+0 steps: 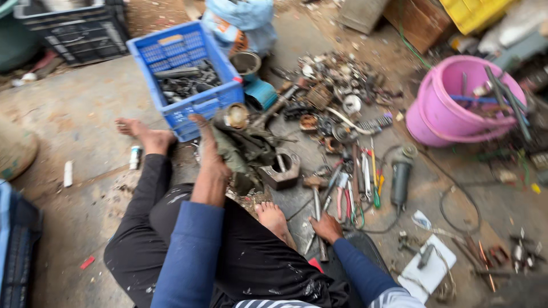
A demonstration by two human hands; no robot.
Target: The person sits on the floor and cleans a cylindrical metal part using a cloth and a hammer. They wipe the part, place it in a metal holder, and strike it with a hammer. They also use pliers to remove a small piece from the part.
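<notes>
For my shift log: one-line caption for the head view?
Seated person's left hand on a greasy rag, right hand gripping a hammer.

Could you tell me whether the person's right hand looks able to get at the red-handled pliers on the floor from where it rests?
Probably yes. The right hand grips a hammer's handle, and the red-handled pliers lie just beyond with open floor between, though it would have to release the hammer.
</notes>
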